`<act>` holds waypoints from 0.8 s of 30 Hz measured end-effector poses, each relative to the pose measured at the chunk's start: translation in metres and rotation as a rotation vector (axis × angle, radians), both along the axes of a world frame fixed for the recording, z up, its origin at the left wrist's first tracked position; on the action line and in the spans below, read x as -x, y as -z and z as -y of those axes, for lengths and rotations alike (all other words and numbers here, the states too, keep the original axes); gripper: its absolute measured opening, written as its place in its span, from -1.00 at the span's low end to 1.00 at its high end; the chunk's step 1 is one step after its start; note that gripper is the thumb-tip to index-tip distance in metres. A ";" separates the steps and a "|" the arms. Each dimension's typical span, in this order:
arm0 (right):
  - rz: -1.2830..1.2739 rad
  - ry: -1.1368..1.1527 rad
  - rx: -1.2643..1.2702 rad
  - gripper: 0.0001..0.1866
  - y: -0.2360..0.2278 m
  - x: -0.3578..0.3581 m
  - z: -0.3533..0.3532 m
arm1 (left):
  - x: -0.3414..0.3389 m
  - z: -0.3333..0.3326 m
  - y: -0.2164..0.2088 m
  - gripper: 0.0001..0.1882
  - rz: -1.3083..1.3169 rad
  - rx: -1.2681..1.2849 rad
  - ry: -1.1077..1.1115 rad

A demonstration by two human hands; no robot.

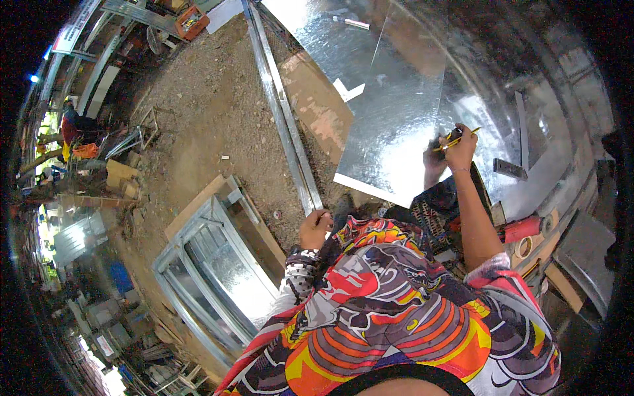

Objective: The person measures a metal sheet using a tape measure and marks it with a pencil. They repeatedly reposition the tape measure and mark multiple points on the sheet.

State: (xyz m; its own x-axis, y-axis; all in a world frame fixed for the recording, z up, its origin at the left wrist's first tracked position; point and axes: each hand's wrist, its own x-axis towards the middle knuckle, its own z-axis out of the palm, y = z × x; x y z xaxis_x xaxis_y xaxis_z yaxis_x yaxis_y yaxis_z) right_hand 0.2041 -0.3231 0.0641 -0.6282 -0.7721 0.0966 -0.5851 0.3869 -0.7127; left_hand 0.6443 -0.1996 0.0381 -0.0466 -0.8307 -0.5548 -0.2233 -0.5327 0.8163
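Sheet metal [396, 112]: one, shiny, landmark of the entry; long axis running away from the person. Slim yellow tool [452, 142], pencil-like: one, in the right hand [460, 152], above the sheet's right-hand side; long axis slanted across the sheet, one end toward its near middle, the other outward to the right; which end is the point cannot be told. Right fingers: pinched about the tool. Left hand [316, 231]: beyond the sheet's near left corner, at the near end of a long metal rail [296, 155]; fingers curled, grip on the rail uncertain. Step in hand, as judged: marking or measuring the sheet. Next move, as judged: calls for a steady pinch and a settled sheet.
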 end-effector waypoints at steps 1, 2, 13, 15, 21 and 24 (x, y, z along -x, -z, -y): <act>-0.122 -0.108 0.042 -0.30 -0.017 -0.002 -0.010 | 0.019 0.005 -0.014 -0.67 -0.071 -0.030 0.009; -0.245 -0.208 0.080 -0.32 -0.039 -0.003 -0.024 | 0.040 0.011 -0.032 -0.65 -0.143 -0.064 0.026; 0.196 -0.843 -0.098 -0.20 -0.117 -0.107 -0.155 | 0.147 -0.016 -0.033 -0.54 -0.413 0.127 0.488; 0.400 -0.773 -0.164 -0.22 -0.108 -0.103 -0.168 | 0.142 -0.017 -0.061 -0.56 -0.214 0.276 0.611; 0.637 -0.772 -0.307 -0.41 -0.079 -0.120 -0.177 | 0.132 -0.020 -0.092 -0.74 -0.580 -0.322 0.040; 0.570 -0.811 -0.184 -0.46 -0.079 -0.127 -0.171 | 0.125 -0.018 -0.093 -0.70 -0.330 -0.308 0.062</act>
State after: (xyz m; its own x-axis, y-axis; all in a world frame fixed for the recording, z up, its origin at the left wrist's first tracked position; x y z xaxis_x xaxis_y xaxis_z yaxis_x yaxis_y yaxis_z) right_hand 0.3311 -0.1521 0.1433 0.1780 -0.9596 -0.2179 -0.3109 0.1553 -0.9377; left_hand 0.5192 -0.1814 0.1313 -0.3074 -0.6192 -0.7225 -0.0169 -0.7556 0.6548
